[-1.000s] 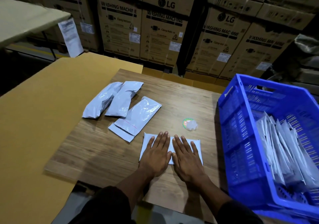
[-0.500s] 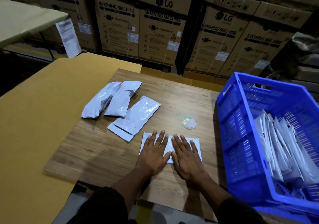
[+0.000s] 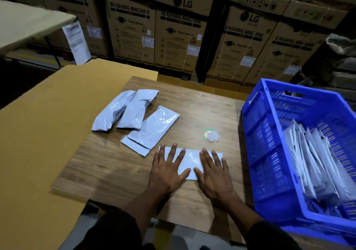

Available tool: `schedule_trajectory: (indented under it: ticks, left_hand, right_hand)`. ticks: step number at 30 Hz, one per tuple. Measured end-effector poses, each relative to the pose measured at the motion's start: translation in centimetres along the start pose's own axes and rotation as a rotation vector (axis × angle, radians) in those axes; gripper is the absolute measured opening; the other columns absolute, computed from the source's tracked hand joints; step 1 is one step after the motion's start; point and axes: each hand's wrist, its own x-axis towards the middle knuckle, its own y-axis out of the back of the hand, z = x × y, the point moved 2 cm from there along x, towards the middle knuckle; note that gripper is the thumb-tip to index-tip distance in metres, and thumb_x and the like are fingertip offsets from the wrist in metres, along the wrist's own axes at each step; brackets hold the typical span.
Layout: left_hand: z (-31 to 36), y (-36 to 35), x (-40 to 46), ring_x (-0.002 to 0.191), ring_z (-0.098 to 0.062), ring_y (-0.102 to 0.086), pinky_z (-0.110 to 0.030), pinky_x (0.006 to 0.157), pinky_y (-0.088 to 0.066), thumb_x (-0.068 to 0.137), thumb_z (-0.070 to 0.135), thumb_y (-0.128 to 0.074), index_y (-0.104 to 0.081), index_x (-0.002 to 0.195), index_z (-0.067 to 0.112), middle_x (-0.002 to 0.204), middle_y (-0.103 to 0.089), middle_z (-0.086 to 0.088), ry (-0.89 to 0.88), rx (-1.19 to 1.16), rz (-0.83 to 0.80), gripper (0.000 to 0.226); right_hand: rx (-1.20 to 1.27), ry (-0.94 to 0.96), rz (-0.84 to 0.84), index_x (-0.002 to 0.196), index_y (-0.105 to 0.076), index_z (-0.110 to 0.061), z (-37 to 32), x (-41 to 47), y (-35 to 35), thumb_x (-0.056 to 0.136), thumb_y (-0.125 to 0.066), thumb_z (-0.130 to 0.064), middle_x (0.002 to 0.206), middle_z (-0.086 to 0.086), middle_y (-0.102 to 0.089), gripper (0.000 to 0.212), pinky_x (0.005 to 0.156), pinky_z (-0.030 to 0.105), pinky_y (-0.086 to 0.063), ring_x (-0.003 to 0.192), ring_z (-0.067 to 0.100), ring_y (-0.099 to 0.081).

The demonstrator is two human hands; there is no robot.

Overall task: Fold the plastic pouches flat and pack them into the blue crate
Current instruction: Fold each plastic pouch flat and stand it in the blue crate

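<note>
A folded white plastic pouch (image 3: pixel 189 162) lies flat on the wooden board (image 3: pixel 107 168) near its front edge. My left hand (image 3: pixel 167 169) presses its left end with straight, spread fingers. My right hand (image 3: pixel 213 172) presses its right end the same way. Three puffy grey pouches (image 3: pixel 134 113) lie side by side further back on the left, apart from my hands. The blue crate (image 3: pixel 269 153) stands at the right and holds several flat pouches (image 3: pixel 316 163) stacked on edge.
A small crumpled clear wrapper with a round sticker (image 3: pixel 211 135) lies just beyond my right hand. Yellow cardboard (image 3: pixel 38 134) spreads to the left under the board. Stacked washing machine cartons (image 3: pixel 173 28) wall off the back.
My hands have slid apart along the folded pouch, left hand leftward and right hand rightward, baring its middle. The other pouches and the crate have not moved.
</note>
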Motion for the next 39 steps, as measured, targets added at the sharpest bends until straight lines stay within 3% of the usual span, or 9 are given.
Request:
schedule_trajectory:
  ticks: [6,10,14,16,20,25,29,35,39]
  left_hand:
    - [-0.3,-0.1,-0.2,0.153,-0.041,-0.019,-0.058,0.12,-0.017,0.099,0.074,-0.021,-0.031,0.159,0.035,0.168,-0.023,0.003,-0.02,0.022,0.014,0.072]
    - [-0.4,-0.2,-0.2,0.152,-0.036,-0.027,-0.06,0.119,-0.023,0.107,0.054,-0.026,-0.039,0.156,0.013,0.164,-0.032,-0.009,-0.022,-0.019,0.069,0.065]
    - [0.5,0.0,0.7,0.137,-0.035,-0.052,-0.05,0.115,-0.033,0.111,0.019,-0.024,-0.05,0.144,-0.005,0.152,-0.045,-0.02,-0.172,-0.235,0.128,0.049]
    - [1.7,0.6,1.3,0.133,-0.03,-0.055,-0.039,0.113,-0.033,0.108,0.02,-0.026,-0.044,0.147,0.002,0.148,-0.05,-0.019,-0.183,-0.437,0.105,0.046]
    - [1.6,1.0,0.8,0.138,-0.026,-0.049,-0.033,0.115,-0.035,0.103,0.029,-0.039,-0.034,0.156,0.013,0.155,-0.044,-0.008,0.101,-0.629,0.074,0.056]
    - [1.0,-0.4,0.0,0.14,-0.021,-0.05,-0.03,0.122,-0.024,0.107,0.032,-0.031,-0.04,0.154,0.005,0.156,-0.046,-0.005,0.062,-0.534,0.167,0.054]
    - [0.8,0.0,-0.2,0.138,-0.032,-0.05,-0.05,0.114,-0.04,0.105,0.033,-0.042,-0.051,0.146,0.001,0.149,-0.054,-0.012,-0.007,-0.25,0.247,0.053]
    - [0.1,-0.2,-0.3,0.15,-0.037,-0.032,-0.055,0.116,-0.034,0.105,0.043,-0.038,-0.045,0.153,0.016,0.162,-0.037,-0.008,0.017,-0.074,0.105,0.056]
    - [-0.1,0.0,-0.5,0.152,-0.04,-0.026,-0.057,0.118,-0.028,0.105,0.049,-0.037,-0.04,0.156,0.021,0.166,-0.029,-0.006,0.024,-0.035,0.086,0.058]
  right_hand:
    - [0.069,-0.123,-0.072,0.16,0.005,-0.022,2.4,-1.2,0.5,0.099,-0.009,-0.066,0.167,-0.01,0.013,0.076,0.123,0.048,0.002,0.152,0.012,0.015]
    - [0.058,-0.22,-0.101,0.16,0.001,-0.013,2.2,-0.5,1.2,0.102,-0.01,-0.061,0.168,0.001,0.009,0.076,0.121,0.054,0.01,0.153,0.018,0.015]
    - [-0.093,0.032,0.082,0.147,-0.042,0.001,-1.4,1.0,2.2,0.091,-0.037,-0.03,0.156,0.022,-0.036,0.064,0.115,0.064,-0.01,0.147,0.037,-0.03]
    - [-0.029,0.195,0.036,0.145,-0.046,-0.001,-3.8,1.9,1.7,0.083,-0.039,-0.029,0.15,0.02,-0.046,0.068,0.116,0.059,-0.015,0.142,0.035,-0.041]
    - [0.079,0.23,-0.008,0.145,-0.045,-0.002,-6.0,2.8,0.2,0.087,-0.039,-0.033,0.147,0.015,-0.051,0.066,0.112,0.048,-0.019,0.137,0.032,-0.048]
    - [0.067,0.153,0.046,0.151,-0.04,-0.011,-4.9,2.2,-0.3,0.103,-0.027,-0.037,0.154,0.004,-0.044,0.056,0.117,0.046,-0.018,0.144,0.025,-0.038]
    - [0.069,0.071,0.05,0.155,-0.033,-0.019,-3.1,1.4,-0.3,0.104,-0.026,-0.051,0.16,-0.003,-0.035,0.061,0.12,0.046,-0.014,0.149,0.022,-0.026]
    - [0.028,-0.04,0.02,0.158,-0.025,-0.028,0.2,0.1,-0.2,0.101,-0.011,-0.062,0.163,0.0,-0.026,0.068,0.118,0.052,-0.021,0.15,0.027,-0.022]
    - [0.045,-0.087,0.022,0.16,-0.006,-0.033,2.4,-1.0,-0.2,0.098,-0.005,-0.067,0.167,0.001,-0.008,0.07,0.123,0.047,-0.009,0.154,0.024,-0.005]
